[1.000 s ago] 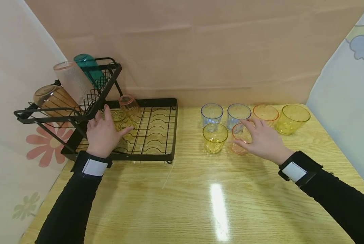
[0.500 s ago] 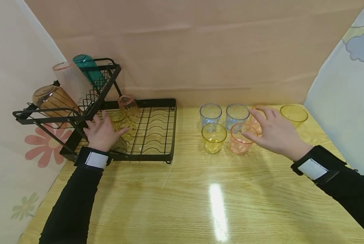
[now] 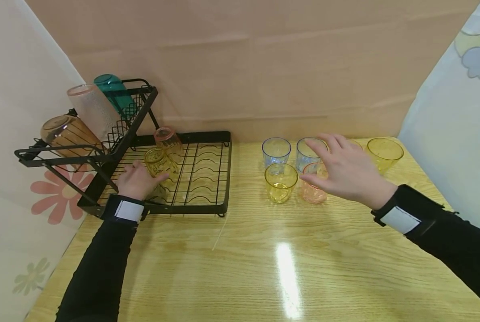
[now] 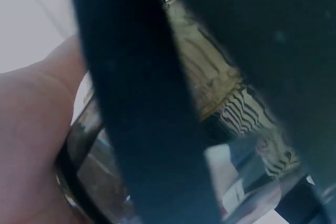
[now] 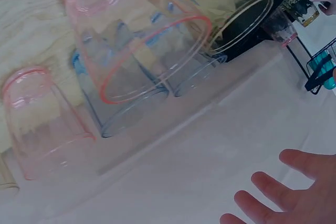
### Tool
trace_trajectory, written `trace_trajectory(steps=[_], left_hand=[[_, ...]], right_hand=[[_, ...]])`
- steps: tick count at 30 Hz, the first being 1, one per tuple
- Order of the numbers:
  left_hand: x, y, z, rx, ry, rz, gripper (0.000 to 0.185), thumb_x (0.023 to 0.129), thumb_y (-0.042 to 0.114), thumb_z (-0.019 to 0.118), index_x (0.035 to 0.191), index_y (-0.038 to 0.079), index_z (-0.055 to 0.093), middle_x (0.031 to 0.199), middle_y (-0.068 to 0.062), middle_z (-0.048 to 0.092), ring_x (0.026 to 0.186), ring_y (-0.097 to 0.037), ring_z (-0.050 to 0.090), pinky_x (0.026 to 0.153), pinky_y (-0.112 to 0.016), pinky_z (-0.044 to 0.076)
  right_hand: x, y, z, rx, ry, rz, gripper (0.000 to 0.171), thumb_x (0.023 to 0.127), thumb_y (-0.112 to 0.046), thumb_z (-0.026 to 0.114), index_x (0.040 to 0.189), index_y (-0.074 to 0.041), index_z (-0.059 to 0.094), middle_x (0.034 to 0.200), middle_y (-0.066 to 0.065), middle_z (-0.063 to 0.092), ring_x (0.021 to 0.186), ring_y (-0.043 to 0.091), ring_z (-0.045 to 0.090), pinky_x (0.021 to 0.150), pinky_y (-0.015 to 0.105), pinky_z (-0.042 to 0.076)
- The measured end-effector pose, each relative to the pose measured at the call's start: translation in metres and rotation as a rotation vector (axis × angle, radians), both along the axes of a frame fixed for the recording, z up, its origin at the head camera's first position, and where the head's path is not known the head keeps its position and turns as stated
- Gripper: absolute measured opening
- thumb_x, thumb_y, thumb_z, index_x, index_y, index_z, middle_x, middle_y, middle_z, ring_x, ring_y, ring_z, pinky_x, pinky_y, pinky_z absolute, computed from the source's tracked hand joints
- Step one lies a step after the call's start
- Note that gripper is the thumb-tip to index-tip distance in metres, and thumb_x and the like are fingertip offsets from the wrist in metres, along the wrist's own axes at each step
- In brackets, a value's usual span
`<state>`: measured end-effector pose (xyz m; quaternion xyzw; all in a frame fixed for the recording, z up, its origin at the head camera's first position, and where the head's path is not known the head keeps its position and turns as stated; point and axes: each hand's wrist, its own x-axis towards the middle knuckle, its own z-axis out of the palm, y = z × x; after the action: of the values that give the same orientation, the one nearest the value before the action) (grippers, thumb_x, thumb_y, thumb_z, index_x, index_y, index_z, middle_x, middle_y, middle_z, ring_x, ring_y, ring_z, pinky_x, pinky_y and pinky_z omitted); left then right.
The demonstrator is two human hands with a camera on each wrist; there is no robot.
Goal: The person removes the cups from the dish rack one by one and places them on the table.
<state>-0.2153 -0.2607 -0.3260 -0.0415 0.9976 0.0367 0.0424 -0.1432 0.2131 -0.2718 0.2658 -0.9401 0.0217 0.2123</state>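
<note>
My left hand is at the lower rack, its fingers bent down and thumb spread to the right over a clear glass. In the left wrist view, the palm lies right at the dark-edged glass; straps block much of that view, and whether the fingers grip it I cannot tell. A yellow glass stands upside down beyond the thumb. Spread fingers and thumb mark my right hand, which hovers over a pink glass, nothing held. The right wrist view shows its fingertips apart from the pink glass.
The black two-tier rack also carries a small pink glass; brown, pale pink and teal glasses lean above. On the table stand two blue-rimmed glasses, and yellow ones at front left and far right.
My left hand has lowered toward the clear glass, its fingers bending down from a spread pose. The right hand has shifted right, then a little back left, staying above the glasses.
</note>
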Motion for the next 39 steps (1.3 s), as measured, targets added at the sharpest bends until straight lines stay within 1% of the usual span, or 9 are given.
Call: trace_trajectory(steps=[4, 8, 15, 22, 28, 31, 33, 36, 39], left_hand=[[0.0, 0.001, -0.001, -0.021, -0.028, 0.006, 0.111, 0.09, 0.072, 0.041, 0.136, -0.028, 0.024, 0.121, -0.05, 0.041, 0.099, -0.054, 0.054, 0.074, -0.055, 0.048], [-0.001, 0.002, -0.002, -0.023, -0.039, 0.022, 0.106, 0.091, 0.068, 0.046, 0.136, -0.027, 0.027, 0.114, -0.046, 0.048, 0.094, -0.051, 0.055, 0.07, -0.052, 0.047], [-0.003, -0.002, -0.002, -0.007, -0.077, 0.054, 0.089, 0.092, 0.059, 0.053, 0.125, -0.023, 0.043, 0.08, -0.028, 0.059, 0.08, -0.039, 0.061, 0.052, -0.035, 0.046], [-0.003, -0.002, -0.002, -0.002, -0.079, 0.057, 0.089, 0.091, 0.058, 0.055, 0.129, -0.021, 0.042, 0.093, -0.033, 0.06, 0.084, -0.041, 0.061, 0.054, -0.037, 0.048], [-0.002, -0.001, -0.001, -0.007, -0.078, 0.061, 0.091, 0.09, 0.058, 0.056, 0.133, -0.021, 0.039, 0.091, -0.032, 0.06, 0.078, -0.039, 0.061, 0.053, -0.038, 0.048], [-0.001, 0.0, -0.001, -0.011, -0.052, 0.052, 0.091, 0.089, 0.057, 0.059, 0.133, -0.02, 0.041, 0.096, -0.034, 0.06, 0.079, -0.04, 0.061, 0.056, -0.041, 0.049], [-0.001, 0.0, -0.001, -0.003, -0.036, 0.049, 0.089, 0.088, 0.056, 0.061, 0.13, -0.019, 0.044, 0.09, -0.031, 0.061, 0.074, -0.039, 0.061, 0.056, -0.042, 0.049], [0.002, 0.0, 0.002, 0.03, 0.007, 0.024, 0.07, 0.087, 0.053, 0.066, 0.107, -0.014, 0.06, 0.076, -0.022, 0.061, 0.066, -0.034, 0.059, 0.056, -0.042, 0.049], [0.004, 0.001, 0.005, 0.063, 0.077, -0.015, 0.056, 0.084, 0.048, 0.071, 0.079, -0.007, 0.064, 0.072, -0.018, 0.061, 0.065, -0.033, 0.058, 0.059, -0.043, 0.049]], right_hand=[[-0.002, -0.008, 0.004, 0.015, 0.012, 0.011, 0.078, 0.082, -0.055, 0.066, 0.14, -0.006, 0.048, 0.132, 0.022, 0.048, 0.114, 0.039, 0.049, 0.072, 0.051, 0.048], [-0.004, -0.017, 0.007, 0.023, 0.017, 0.014, 0.08, 0.081, -0.059, 0.064, 0.141, -0.007, 0.049, 0.132, 0.021, 0.049, 0.116, 0.038, 0.049, 0.067, 0.048, 0.05], [-0.008, -0.035, 0.009, 0.036, -0.014, 0.035, 0.081, 0.082, -0.061, 0.063, 0.142, -0.008, 0.048, 0.134, 0.02, 0.047, 0.119, 0.037, 0.047, 0.074, 0.048, 0.05], [-0.01, -0.059, 0.006, 0.049, -0.045, 0.08, 0.079, 0.085, -0.062, 0.062, 0.142, -0.01, 0.046, 0.137, 0.019, 0.044, 0.124, 0.036, 0.043, 0.087, 0.053, 0.046], [-0.011, -0.077, -0.002, 0.085, -0.039, 0.128, 0.08, 0.085, -0.063, 0.06, 0.141, -0.008, 0.047, 0.138, 0.019, 0.044, 0.126, 0.036, 0.042, 0.082, 0.052, 0.05], [-0.012, -0.086, -0.005, 0.092, -0.064, 0.133, 0.081, 0.086, -0.064, 0.059, 0.142, -0.007, 0.047, 0.139, 0.02, 0.043, 0.128, 0.036, 0.04, 0.084, 0.053, 0.049], [-0.013, -0.091, -0.007, 0.09, -0.084, 0.134, 0.081, 0.086, -0.064, 0.058, 0.143, -0.008, 0.046, 0.14, 0.021, 0.043, 0.128, 0.037, 0.04, 0.087, 0.054, 0.047], [-0.014, -0.099, -0.01, 0.088, -0.112, 0.136, 0.08, 0.087, -0.064, 0.056, 0.144, -0.009, 0.044, 0.14, 0.021, 0.043, 0.129, 0.038, 0.04, 0.091, 0.055, 0.045], [-0.017, -0.106, -0.012, 0.09, -0.135, 0.136, 0.08, 0.088, -0.065, 0.055, 0.145, -0.01, 0.043, 0.141, 0.02, 0.042, 0.129, 0.039, 0.04, 0.093, 0.055, 0.044]])
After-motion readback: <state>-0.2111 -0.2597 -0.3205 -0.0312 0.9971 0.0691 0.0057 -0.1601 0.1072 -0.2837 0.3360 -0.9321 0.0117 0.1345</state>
